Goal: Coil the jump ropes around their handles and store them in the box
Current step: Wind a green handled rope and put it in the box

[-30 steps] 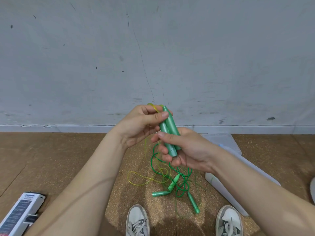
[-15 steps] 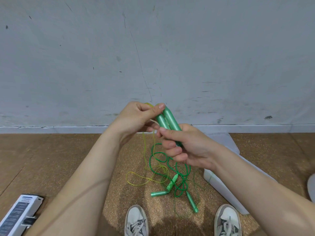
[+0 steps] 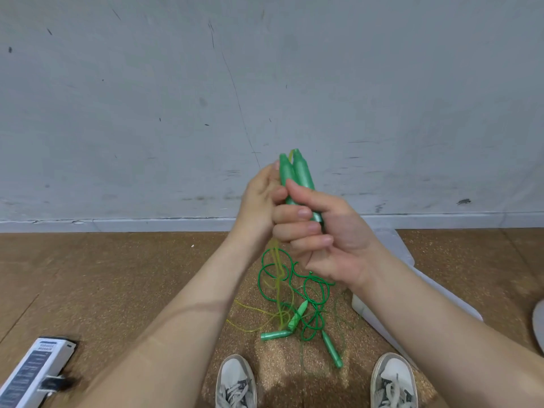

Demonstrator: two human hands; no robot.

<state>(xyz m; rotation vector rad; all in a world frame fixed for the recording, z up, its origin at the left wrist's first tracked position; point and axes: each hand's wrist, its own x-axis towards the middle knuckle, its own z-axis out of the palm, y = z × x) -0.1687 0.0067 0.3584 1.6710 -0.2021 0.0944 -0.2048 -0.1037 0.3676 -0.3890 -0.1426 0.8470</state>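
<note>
Grey wall [image 3: 147, 113] with scratches and dark marks fills the upper half of the view, and below it lies a brown, grainy floor [image 3: 117, 275]. In front of the wall, at the middle, the person holds a pair of green handles [image 3: 297, 175] side by side, nearly upright, with the tips pointing up. The right hand [image 3: 323, 240] is clenched around the lower part of both handles, with its fingers wrapped over them. The left hand [image 3: 260, 201] is curled against the same handles from the left, and its thumb presses along the left one. A thin yellow-green rope [image 3: 278, 278] shows between the handle tips, comes out under the hands and hangs down to the floor. Whether the left hand also pinches this rope, I cannot tell. Under the hands, on the floor, lies a tangle of green ropes [image 3: 316, 290] in loose loops. Three more green handles lie in it: one tilted [image 3: 298, 315], one lying flat just beside it [image 3: 275, 335], and one further right [image 3: 332, 348]. The pale plastic box [image 3: 394, 248] stands on the floor to the right of the tangle, mostly hidden behind the right forearm. Two white shoes [image 3: 235, 381] are at the bottom edge, and a white carton with dark print [image 3: 35, 369] lies at the lower left.
</note>
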